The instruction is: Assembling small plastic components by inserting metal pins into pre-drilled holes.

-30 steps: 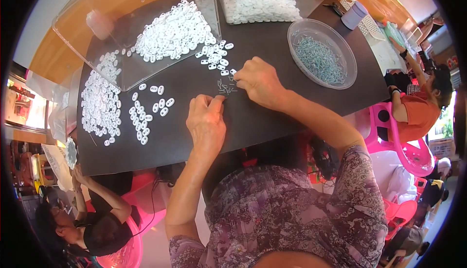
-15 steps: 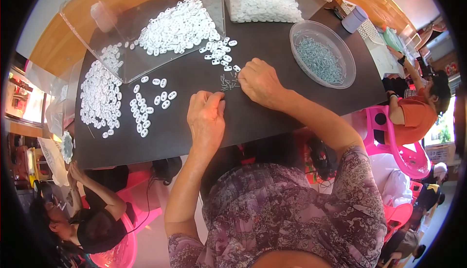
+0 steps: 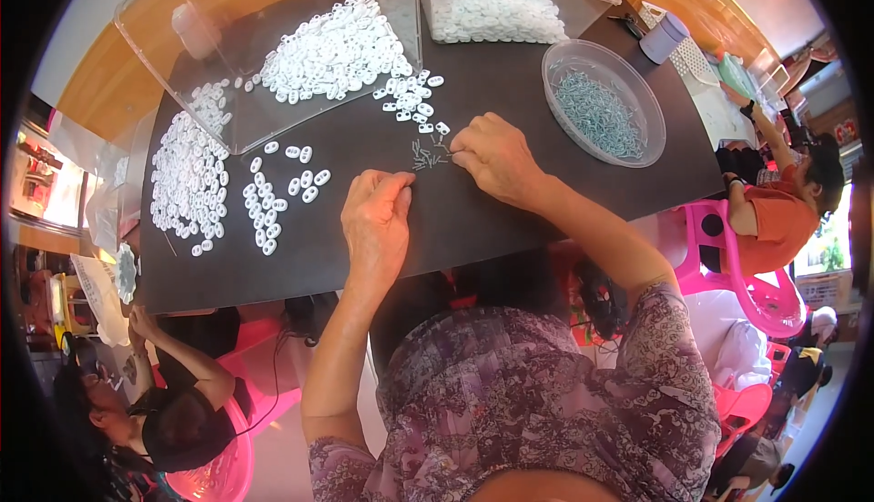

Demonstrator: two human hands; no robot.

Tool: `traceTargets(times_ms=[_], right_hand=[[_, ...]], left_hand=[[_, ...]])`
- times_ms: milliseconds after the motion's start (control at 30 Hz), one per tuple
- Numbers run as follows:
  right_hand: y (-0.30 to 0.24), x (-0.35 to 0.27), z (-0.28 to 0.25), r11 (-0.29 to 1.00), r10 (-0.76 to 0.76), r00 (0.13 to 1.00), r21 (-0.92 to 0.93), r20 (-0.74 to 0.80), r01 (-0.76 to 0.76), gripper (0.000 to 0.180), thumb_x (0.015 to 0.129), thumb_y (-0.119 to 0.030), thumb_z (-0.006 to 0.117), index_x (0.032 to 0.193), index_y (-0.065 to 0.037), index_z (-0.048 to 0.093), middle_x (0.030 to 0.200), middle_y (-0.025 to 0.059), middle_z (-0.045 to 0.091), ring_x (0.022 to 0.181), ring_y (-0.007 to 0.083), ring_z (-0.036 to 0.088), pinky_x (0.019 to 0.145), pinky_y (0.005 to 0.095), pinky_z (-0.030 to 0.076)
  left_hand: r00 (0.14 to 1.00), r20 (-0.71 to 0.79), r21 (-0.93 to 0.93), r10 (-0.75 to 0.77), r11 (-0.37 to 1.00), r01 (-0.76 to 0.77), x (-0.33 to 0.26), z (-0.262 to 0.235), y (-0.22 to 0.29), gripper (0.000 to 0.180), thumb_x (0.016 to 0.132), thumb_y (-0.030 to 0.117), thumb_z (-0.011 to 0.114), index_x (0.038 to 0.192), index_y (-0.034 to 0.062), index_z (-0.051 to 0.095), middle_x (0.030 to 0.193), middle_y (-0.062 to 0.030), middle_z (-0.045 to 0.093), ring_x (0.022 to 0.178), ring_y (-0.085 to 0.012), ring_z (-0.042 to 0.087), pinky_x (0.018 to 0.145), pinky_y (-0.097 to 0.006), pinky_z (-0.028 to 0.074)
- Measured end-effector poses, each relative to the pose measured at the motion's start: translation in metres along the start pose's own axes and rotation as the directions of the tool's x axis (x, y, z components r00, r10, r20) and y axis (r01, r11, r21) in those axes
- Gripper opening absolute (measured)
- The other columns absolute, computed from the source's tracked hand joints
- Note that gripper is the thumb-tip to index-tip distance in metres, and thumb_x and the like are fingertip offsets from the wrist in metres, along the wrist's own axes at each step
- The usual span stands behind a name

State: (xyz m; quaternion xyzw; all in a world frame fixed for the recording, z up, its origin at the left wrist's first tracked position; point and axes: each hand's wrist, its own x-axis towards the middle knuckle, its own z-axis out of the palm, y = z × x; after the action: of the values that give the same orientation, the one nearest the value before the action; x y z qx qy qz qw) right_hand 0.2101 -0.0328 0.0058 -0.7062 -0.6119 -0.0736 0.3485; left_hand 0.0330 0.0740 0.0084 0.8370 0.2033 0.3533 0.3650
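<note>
A small loose heap of thin grey screws (image 3: 424, 155) lies on the dark tabletop between my two hands. My left hand (image 3: 375, 224) is on the near left side of the heap, its thumb and forefinger pressed together; whatever sits in the pinch is hidden. Close to the heap's right side, my right hand (image 3: 496, 161) is pinched as well, fingertips beside the screws, and what they grip is too small to make out. Just beyond lies a cluster of white oval pieces with two holes (image 3: 407, 97).
More white pieces form a large pile (image 3: 188, 179) at left and a small group (image 3: 264, 211) nearer me. Clear bins (image 3: 238, 138) stand behind. A round tub of screws (image 3: 596, 112) and a lilac-lidded container (image 3: 664, 38) are at right. People sit on both sides.
My hands have drawn slightly apart: the left a little to the left, the right a little to the right. More of the screw heap shows between them.
</note>
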Motion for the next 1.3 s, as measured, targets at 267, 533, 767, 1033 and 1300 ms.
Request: traceTargets(times_ms=[267, 533, 767, 1033, 1300], right_hand=[[0.004, 0.006, 0.007, 0.999, -0.023, 1.0, 0.028, -0.001, 0.023, 0.011, 0.07, -0.001, 0.065, 0.071, -0.005, 0.055, 0.07, 0.0075, 0.053, 0.07, 0.0276, 0.051, 0.062, 0.0382, 0.042], [0.001, -0.001, 0.004, 0.998, -0.003, 0.999, 0.063, -0.052, 0.006, 0.013, 0.068, 0.0, 0.06, 0.069, -0.005, 0.048, 0.068, 0.0095, 0.051, 0.068, 0.0297, 0.05, 0.061, 0.0407, 0.04], [0.001, -0.001, -0.009, 0.943, 0.249, 0.968, 0.239, -0.037, -0.233, 0.012, 0.072, 0.001, 0.061, 0.075, -0.004, 0.051, 0.069, 0.0082, 0.052, 0.069, 0.0275, 0.053, 0.061, 0.037, 0.042], [0.006, -0.001, -0.006, 0.917, 0.278, 0.961, 0.298, -0.005, -0.264, 0.013, 0.072, 0.001, 0.063, 0.081, -0.004, 0.056, 0.067, 0.0064, 0.054, 0.067, 0.0248, 0.053, 0.061, 0.0353, 0.043], [0.002, -0.001, -0.004, 0.927, 0.269, 0.963, 0.276, -0.022, -0.253, 0.012, 0.071, 0.002, 0.062, 0.079, -0.003, 0.056, 0.066, 0.0061, 0.053, 0.067, 0.0247, 0.053, 0.061, 0.0352, 0.042]], left_hand=[[0.998, 0.038, -0.02, -0.045, 0.999, 0.046, 0.005, -0.001, -0.001, 0.015, 0.074, -0.004, 0.063, 0.087, 0.0036, 0.066, 0.076, -0.0079, 0.056, 0.075, -0.0245, 0.056, 0.067, -0.034, 0.045], [0.997, 0.067, 0.036, -0.046, 0.998, 0.044, 0.038, -0.006, -0.011, 0.01, 0.077, 0.004, 0.062, 0.086, 0.0014, 0.065, 0.075, -0.0136, 0.06, 0.074, -0.0299, 0.06, 0.067, -0.037, 0.046], [1.0, -0.003, 0.175, 0.005, 0.985, -0.005, 0.078, 0.0, -0.034, 0.013, 0.076, 0.004, 0.062, 0.089, 0.0033, 0.065, 0.081, -0.0126, 0.063, 0.08, -0.0302, 0.061, 0.071, -0.038, 0.047], [0.991, -0.021, 0.445, 0.135, 0.889, -0.112, 0.12, 0.03, -0.05, 0.012, 0.077, 0.01, 0.063, 0.088, 0.0116, 0.067, 0.074, -0.0127, 0.057, 0.075, -0.0321, 0.057, 0.066, -0.043, 0.045], [0.985, 0.005, 0.613, 0.17, 0.778, -0.137, 0.134, 0.05, -0.068, 0.014, 0.07, 0.013, 0.07, 0.082, 0.0076, 0.065, 0.075, -0.0118, 0.057, 0.077, -0.0307, 0.058, 0.066, -0.041, 0.046]])
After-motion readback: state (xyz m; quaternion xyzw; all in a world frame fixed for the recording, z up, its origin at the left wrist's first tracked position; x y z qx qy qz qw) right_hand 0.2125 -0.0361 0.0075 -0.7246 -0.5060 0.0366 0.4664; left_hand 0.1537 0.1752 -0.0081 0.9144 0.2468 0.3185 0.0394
